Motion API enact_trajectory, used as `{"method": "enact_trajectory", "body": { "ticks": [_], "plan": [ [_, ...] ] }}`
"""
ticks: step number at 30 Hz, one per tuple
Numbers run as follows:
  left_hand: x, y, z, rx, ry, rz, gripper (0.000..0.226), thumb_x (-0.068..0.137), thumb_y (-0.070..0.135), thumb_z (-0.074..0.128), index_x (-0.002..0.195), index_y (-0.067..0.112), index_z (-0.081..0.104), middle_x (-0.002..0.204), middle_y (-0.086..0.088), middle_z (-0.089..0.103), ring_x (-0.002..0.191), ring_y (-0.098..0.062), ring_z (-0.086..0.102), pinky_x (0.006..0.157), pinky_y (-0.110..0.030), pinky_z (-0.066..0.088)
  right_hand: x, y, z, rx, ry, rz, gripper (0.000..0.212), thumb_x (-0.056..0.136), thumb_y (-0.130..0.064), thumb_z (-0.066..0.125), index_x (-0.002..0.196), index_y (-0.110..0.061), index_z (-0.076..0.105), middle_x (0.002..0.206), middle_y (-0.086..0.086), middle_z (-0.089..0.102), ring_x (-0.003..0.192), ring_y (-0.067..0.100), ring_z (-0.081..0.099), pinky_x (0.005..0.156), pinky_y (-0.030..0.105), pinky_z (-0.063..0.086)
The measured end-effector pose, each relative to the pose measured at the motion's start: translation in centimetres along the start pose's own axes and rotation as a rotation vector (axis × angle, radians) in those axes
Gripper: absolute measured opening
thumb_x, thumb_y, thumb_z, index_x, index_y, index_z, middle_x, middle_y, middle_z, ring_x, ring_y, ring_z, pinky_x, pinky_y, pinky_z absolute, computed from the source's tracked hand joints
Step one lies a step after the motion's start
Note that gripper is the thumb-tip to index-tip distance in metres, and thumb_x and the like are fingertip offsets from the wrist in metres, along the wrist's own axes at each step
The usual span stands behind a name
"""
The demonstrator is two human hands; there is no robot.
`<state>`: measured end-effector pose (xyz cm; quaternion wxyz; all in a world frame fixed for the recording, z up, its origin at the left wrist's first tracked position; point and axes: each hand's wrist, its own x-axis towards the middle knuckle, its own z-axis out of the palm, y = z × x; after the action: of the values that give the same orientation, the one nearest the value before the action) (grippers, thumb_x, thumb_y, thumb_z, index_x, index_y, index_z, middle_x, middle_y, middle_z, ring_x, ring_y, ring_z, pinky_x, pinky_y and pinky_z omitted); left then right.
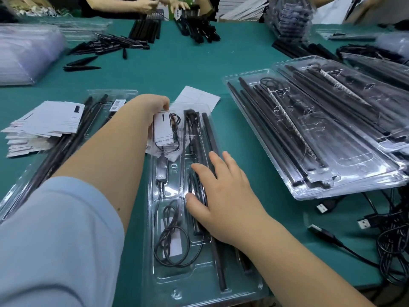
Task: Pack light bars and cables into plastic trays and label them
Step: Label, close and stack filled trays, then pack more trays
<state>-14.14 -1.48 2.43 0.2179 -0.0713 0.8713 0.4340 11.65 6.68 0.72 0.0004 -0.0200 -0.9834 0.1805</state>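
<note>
We are pinching a white printed label card (163,129) in our left hand (152,111), over the clear plastic tray (199,282). Our right hand (223,196) is lying open, fingers spread, pressing the black light bars (207,131) in that tray.

You are at a packing line in a small factory or assembly workshop: a long green-covered table (168,69) carries stacked clear plastic blister trays (314,138), loose black light bars (145,29), a pile of white printed cards (42,125), and other workers' hands (146,5) opposite.
</note>
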Motion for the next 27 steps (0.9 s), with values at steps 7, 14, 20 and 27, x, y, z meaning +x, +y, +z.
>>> {"method": "enact_trajectory", "body": {
  "ticks": [7, 14, 20, 27],
  "plan": [
    [0.5, -0.1, 0.5, -0.020, 0.061, 0.048, 0.018, 0.081, 0.012, 0.041, 0.064, 0.014, 0.035, 0.057, -0.006, 0.038, 0.042, -0.020, 0.036, 0.052, -0.020, 0.033, -0.1, 0.1, 0.0, 0.011, 0.012, -0.021, 0.062, 0.092, -0.050, 0.035, 0.147, -0.027, 0.018, 0.158, 0.007, 0.001, 0.142, 0.023, -0.013, 0.115, 0.041, -0.003],
    [0.4, -0.4, 0.2, -0.024, 0.042, -0.007, 0.010, 0.081, 0.016, 0.046, 0.072, 0.013, 0.044, 0.060, -0.006, 0.050, 0.049, -0.021, 0.046, 0.057, -0.029, 0.042, 0.1, 0.2, 0.2, -0.004, 0.040, -0.026, 0.061, 0.091, -0.051, 0.035, 0.146, -0.027, 0.020, 0.158, 0.007, 0.003, 0.143, 0.024, -0.011, 0.114, 0.042, -0.001],
    [0.8, -0.5, 0.5, -0.048, 0.078, 0.066, 0.015, 0.078, 0.012, 0.045, 0.064, 0.014, 0.039, 0.062, -0.007, 0.041, 0.050, -0.022, 0.038, 0.055, -0.023, 0.034, -0.2, 0.1, -0.1, -0.004, 0.061, -0.020, 0.061, 0.092, -0.051, 0.036, 0.146, -0.026, 0.021, 0.157, 0.006, 0.004, 0.143, 0.023, -0.010, 0.114, 0.041, -0.001],
    [0.8, -0.9, -0.2, -0.306, 0.117, -0.026, 0.010, 0.080, 0.012, 0.043, 0.071, 0.015, 0.038, 0.067, -0.006, 0.043, 0.065, -0.026, 0.050, 0.079, -0.046, 0.047, -4.8, -0.1, -3.1, 0.160, 0.361, -0.172, 0.026, 0.086, -0.039, 0.047, 0.096, -0.022, 0.064, 0.091, -0.009, 0.062, 0.087, 0.009, 0.053, 0.078, 0.019, 0.040]
  ]
}}
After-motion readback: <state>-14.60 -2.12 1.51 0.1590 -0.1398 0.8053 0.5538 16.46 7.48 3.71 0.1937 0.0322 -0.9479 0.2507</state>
